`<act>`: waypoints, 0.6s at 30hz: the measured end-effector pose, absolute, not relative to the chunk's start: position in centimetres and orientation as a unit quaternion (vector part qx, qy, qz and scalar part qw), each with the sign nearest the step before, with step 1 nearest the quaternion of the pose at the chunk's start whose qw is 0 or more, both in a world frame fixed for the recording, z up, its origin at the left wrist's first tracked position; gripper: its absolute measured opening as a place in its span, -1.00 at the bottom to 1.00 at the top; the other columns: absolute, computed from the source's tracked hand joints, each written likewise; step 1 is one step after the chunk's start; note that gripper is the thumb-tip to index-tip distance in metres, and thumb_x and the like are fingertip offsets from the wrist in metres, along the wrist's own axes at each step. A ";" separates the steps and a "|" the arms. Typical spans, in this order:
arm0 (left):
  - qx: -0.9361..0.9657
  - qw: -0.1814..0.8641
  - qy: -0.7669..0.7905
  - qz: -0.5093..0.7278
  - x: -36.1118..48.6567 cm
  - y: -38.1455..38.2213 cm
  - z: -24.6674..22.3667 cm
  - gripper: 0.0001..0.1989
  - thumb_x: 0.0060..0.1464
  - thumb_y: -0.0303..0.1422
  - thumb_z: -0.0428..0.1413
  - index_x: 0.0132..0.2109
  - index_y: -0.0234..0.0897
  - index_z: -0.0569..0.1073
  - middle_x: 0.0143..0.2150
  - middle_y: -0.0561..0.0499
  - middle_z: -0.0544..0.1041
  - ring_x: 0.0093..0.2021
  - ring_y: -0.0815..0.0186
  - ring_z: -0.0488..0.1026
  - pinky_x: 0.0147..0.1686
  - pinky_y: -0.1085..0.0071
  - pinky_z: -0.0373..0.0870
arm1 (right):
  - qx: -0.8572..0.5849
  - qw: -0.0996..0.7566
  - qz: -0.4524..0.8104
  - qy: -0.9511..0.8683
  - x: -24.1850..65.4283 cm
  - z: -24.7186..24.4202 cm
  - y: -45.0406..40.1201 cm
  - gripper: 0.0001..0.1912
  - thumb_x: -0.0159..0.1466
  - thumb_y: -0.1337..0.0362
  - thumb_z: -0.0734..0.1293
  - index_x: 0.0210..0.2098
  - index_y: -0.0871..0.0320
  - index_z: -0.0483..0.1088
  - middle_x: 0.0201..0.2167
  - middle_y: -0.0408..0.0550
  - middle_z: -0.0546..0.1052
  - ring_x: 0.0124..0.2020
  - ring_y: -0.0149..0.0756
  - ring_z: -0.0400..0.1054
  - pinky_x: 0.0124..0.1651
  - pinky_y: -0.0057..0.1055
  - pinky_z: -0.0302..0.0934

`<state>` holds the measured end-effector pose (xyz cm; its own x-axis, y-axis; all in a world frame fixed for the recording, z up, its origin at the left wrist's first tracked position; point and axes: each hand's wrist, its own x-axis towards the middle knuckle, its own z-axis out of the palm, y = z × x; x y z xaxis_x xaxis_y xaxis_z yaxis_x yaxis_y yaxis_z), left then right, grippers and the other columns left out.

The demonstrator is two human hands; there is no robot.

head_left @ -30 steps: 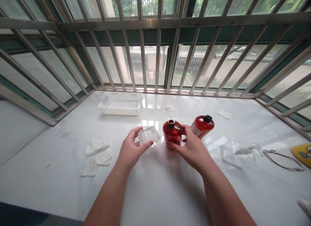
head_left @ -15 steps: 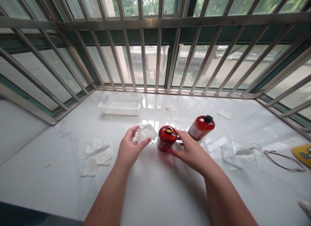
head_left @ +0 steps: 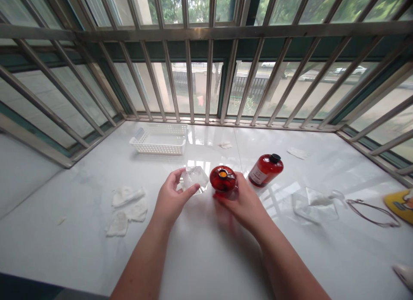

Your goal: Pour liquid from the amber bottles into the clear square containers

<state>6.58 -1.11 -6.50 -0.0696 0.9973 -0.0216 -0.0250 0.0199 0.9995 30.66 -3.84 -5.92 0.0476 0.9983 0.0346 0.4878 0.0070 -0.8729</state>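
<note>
My left hand (head_left: 174,193) holds a clear, faceted container (head_left: 195,178) between thumb and fingers. Just to its right, my right hand (head_left: 237,193) is wrapped round a red bottle (head_left: 222,179) with an uncapped mouth, its top leaning slightly toward me. The fingers behind the bottle are partly hidden. Beyond my right hand a second red bottle (head_left: 265,171), with a black cap and a pale label, stands on the white surface.
A white perforated basket (head_left: 159,140) lies near the window bars. Crumpled white tissues (head_left: 125,205) are on the left. At the right are clear plastic packaging (head_left: 314,205), a thin cord (head_left: 371,213) and a yellow object (head_left: 400,204).
My right hand has closed further round the uncapped bottle, and the bottle now looks tilted. My left hand keeps its hold on the clear container.
</note>
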 end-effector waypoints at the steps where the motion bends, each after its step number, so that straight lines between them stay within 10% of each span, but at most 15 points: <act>1: 0.469 0.497 0.514 0.519 6.6 -1.1 -6.5 -0.24 -0.02 -0.09 0.57 0.26 -0.17 0.52 0.34 -0.25 0.57 0.42 -0.16 0.44 0.28 -0.01 0.48 | -0.610 0.399 0.351 -0.588 30.7 -5.9 -3.9 -0.28 0.18 0.02 0.62 0.24 -0.03 0.35 0.22 0.05 0.55 0.21 0.09 0.52 0.25 0.04 0.46; 11: 0.450 0.518 0.497 0.532 7.0 -1.7 -5.1 -0.22 -0.07 -0.10 0.59 0.24 -0.19 0.54 0.30 -0.23 0.60 0.37 -0.14 0.49 0.27 0.04 0.48 | -0.548 0.491 0.436 -0.517 32.2 -4.4 -4.1 -0.20 0.20 -0.11 0.65 0.33 -0.11 0.40 0.28 0.07 0.57 0.25 0.11 0.54 0.31 0.05 0.47; 18: 0.452 0.528 0.480 0.535 7.3 -2.1 -4.3 -0.25 -0.05 -0.11 0.58 0.23 -0.19 0.54 0.30 -0.23 0.59 0.39 -0.13 0.47 0.28 0.06 0.49 | -0.456 0.619 0.506 -0.392 32.6 -5.2 -3.7 -0.27 0.13 -0.10 0.70 0.12 -0.11 0.33 0.11 -0.05 0.58 0.01 -0.06 0.59 -0.05 -0.15 0.56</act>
